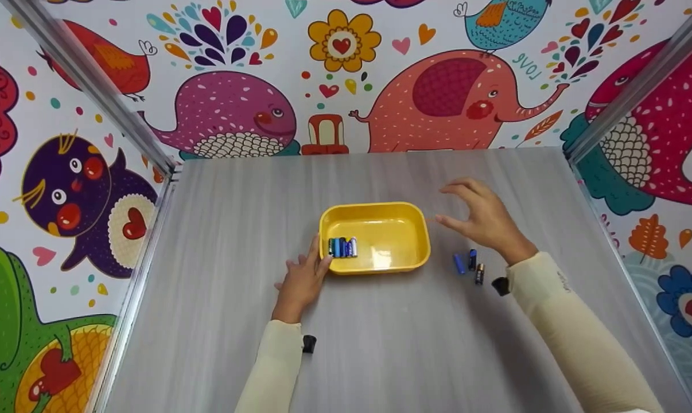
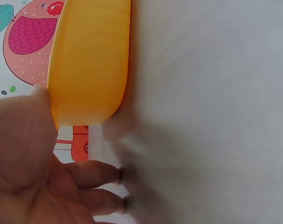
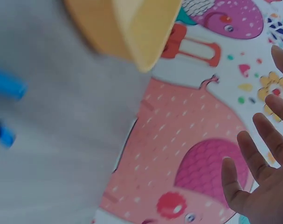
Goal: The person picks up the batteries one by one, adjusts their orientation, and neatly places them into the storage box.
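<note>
Head view: pinching the yellow tray [image 1: 374, 270] with left hand [image 1: 301, 281], poising right hand [image 1: 486, 221], fingers apart; likely finding loose batteries [image 1: 459, 264] right of tray stiff, light, slick, best pinching mid-barrel.

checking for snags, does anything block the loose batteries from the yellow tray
Only the right wall of the yellow tray stands between the loose batteries and its inside; nothing else visible does.
</note>
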### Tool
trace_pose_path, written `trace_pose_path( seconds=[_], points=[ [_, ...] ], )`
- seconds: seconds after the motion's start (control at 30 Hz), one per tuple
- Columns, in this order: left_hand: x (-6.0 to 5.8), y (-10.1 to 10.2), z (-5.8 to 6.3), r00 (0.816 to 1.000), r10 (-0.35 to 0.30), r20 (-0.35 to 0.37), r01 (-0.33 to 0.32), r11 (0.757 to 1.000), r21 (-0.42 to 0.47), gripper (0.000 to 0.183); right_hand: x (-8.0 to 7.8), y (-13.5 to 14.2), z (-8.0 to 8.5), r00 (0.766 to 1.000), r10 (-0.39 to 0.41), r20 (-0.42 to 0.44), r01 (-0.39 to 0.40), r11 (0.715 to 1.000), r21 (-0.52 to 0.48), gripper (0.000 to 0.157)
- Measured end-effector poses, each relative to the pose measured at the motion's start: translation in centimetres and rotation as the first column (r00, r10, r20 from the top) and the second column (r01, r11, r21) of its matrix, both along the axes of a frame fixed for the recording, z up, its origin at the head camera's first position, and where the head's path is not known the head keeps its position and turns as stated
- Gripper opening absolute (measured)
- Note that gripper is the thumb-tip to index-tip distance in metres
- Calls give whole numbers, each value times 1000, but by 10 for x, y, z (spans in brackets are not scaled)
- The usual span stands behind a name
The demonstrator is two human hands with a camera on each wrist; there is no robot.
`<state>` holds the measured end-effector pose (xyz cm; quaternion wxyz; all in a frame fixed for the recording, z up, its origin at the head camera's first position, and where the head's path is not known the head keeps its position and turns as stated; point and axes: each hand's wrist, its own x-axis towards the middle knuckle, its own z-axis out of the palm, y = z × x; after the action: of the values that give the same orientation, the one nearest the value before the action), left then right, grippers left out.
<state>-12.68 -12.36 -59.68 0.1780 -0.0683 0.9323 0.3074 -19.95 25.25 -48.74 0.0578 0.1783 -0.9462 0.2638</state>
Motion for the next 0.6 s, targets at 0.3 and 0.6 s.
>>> trace_pose_path(
  seconds=[0.3,0.6],
  points=[
    [1,0,0,1000,5,14,-6,1000,11,71,11,46,-32,982,-99,159,91,994,57,76],
    [0,0,0,1000,12,12,-13,1000,11,70,22,69,-66,975,-108,193,98,993,61,68]
  ],
)
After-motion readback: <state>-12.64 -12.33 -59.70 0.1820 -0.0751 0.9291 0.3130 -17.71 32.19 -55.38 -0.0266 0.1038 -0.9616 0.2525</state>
